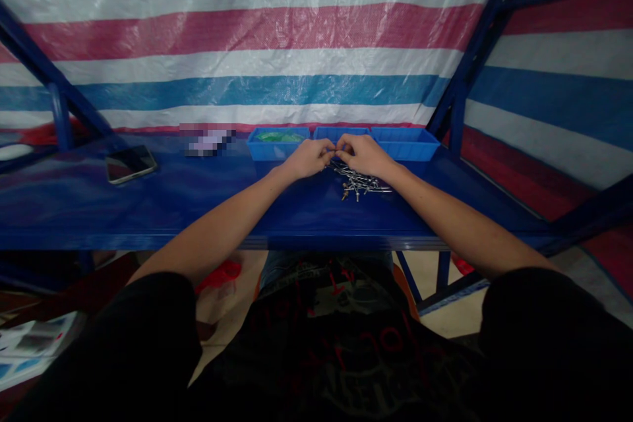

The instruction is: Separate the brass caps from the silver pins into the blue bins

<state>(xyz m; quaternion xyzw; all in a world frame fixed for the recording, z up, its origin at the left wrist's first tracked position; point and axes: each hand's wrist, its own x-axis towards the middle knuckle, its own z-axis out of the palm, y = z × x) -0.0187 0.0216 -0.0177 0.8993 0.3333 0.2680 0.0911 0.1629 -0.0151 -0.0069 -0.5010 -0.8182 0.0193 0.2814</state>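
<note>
My left hand [307, 159] and my right hand [366, 155] meet fingertip to fingertip above the blue table. Thumb and fingers are pinched together on both. Whatever is between the fingertips is too small to make out. Just below and beside my right hand lies a loose pile of thin silvery metal pins [363, 183] with thicker ends, resembling rivets or screws. A brass-coloured end shows at the pile's near left side. My right hand and wrist cover part of the pile.
Three blue bins stand along the back: the left bin [277, 151] holds green material, the middle bin [341, 132] is partly hidden by my hands, the right bin [405, 150] is beside it. A phone [131, 165] lies left on the table [198, 201]. Blue posts and striped sheeting enclose it.
</note>
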